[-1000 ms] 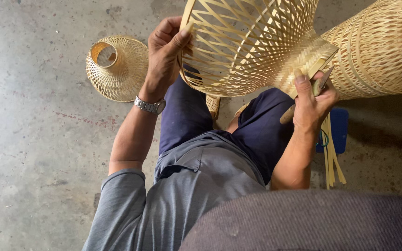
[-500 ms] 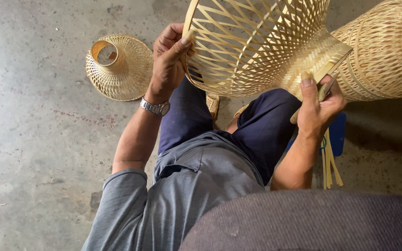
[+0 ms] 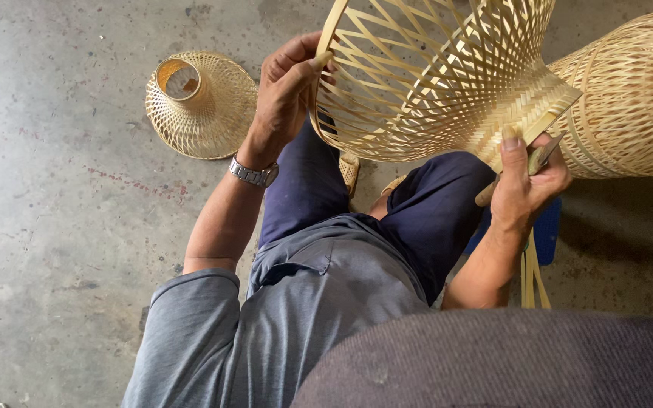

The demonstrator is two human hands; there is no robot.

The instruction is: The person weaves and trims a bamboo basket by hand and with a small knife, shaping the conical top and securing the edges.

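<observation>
I hold a large open-weave bamboo basket frame (image 3: 432, 72) above my knees. My left hand (image 3: 285, 91), with a metal watch at the wrist, grips its round rim on the left side. At the tightly woven narrow end on the right, my right hand (image 3: 527, 185) presses its thumb against the weave. That same hand is closed on a small tool with a wooden handle (image 3: 534, 162). Loose bamboo strips (image 3: 530, 276) hang down below my right wrist.
A small finished woven bamboo shade (image 3: 202, 102) lies on the concrete floor at the upper left. A larger, densely woven basket (image 3: 629, 106) rests at the right. A blue stool (image 3: 546, 230) shows under my right leg.
The basket frame has turned and shifted slightly right. My left hand has slid along the rim and my right hand has moved a little right with the tool.
</observation>
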